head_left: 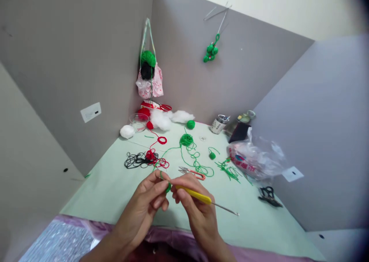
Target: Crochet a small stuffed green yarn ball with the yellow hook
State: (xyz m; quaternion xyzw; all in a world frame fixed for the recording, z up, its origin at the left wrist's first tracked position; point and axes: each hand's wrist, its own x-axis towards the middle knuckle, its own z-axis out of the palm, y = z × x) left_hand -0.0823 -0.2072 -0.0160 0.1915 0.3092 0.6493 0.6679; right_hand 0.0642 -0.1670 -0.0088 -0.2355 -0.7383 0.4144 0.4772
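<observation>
My left hand (145, 206) pinches a small green crochet piece (168, 187) between thumb and fingers, with green yarn looped over the forefinger. My right hand (196, 208) grips a crochet hook by its yellow handle (198, 195); the metal shaft sticks out to the right and the tip sits at the green piece. The green strand runs back over the pale green table (115, 185) to a loose green yarn ball (186, 139).
Thread snips (191, 172) lie just beyond my hands. Black and red yarn tangles (144, 159), green yarn scraps (229, 170), a plastic bag (253, 158), black scissors (269, 196), white stuffing (165, 119), a tin (218, 124) and a hanging pouch (150, 81) surround them. Grey partition walls enclose the table.
</observation>
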